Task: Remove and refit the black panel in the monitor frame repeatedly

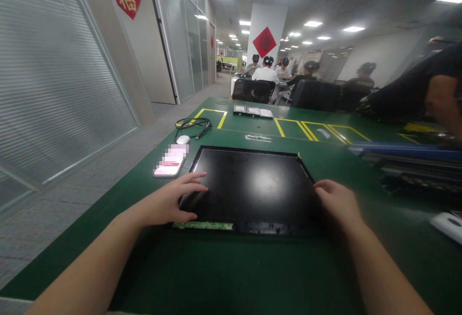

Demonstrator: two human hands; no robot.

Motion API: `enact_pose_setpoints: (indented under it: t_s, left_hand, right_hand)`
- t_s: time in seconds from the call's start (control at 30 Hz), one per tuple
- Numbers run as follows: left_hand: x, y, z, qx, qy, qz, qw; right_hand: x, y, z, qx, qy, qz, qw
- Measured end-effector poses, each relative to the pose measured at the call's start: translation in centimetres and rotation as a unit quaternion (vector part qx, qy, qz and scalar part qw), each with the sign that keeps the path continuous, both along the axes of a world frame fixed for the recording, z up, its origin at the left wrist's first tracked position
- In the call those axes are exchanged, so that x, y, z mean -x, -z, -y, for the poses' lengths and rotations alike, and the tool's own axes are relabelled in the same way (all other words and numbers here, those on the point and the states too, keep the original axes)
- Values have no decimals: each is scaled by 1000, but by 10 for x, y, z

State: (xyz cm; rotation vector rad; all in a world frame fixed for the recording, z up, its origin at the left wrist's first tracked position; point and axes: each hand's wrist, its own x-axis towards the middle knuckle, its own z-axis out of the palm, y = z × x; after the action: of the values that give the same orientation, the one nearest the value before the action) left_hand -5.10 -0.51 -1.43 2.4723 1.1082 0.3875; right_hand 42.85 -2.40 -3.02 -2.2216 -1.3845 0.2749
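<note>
A dark, glossy LCD screen panel (231, 185) lies face up on the green table, inside a thin black frame. A green circuit board strip (203, 226) shows along its near left edge. My left hand (172, 198) is over the panel's left edge with its fingers spread and the thumb near the lower corner; whether it touches the glass is hard to tell. At the right edge, my right hand (337, 202) has thumb and forefinger pressed together on the panel's rim. The undersides of the fingers are hidden.
Left of the panel lie a lit phone (169, 161), a white mouse (183, 139) and a coiled black cable (195, 125). Hard drives (252, 111) sit farther back. Stacked panels (407, 161) are at the right, where another person's arm (443, 94) reaches in. A white object (447, 226) lies near the right edge.
</note>
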Motion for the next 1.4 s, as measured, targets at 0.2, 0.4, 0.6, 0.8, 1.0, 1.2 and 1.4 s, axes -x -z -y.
enact_pose_setpoints:
  t_s: [0.2, 0.4, 0.6, 0.8, 1.0, 1.2, 1.4]
  left_hand:
    - [0, -1, 0, 6, 3, 1, 1000]
    - [-2, -4, 3, 22, -13, -11, 1000]
    - [-4, 5, -3, -12, -111, -17, 994]
    - [-4, 13, -15, -49, -203, -73, 975]
    - [-9, 11, -13, -52, -229, -90, 968]
    - [-16, 12, -12, -81, -230, -97, 965]
    - [-20, 12, -15, -81, -224, -94, 967]
  right_hand:
    - [1, -2, 0, 13, 6, -20, 1000]
    - [3, -4, 0, -4, 5, -6, 1000]
    - [0, 0, -1, -12, 1, -7, 1000]
    - [0, 0, -1, -9, 4, -11, 1000]
    - [1, -2, 0, -2, 5, -17, 1000]
    - [0, 0, -1, -19, 0, -13, 1000]
    - [1, -2, 0, -19, -7, -15, 1000]
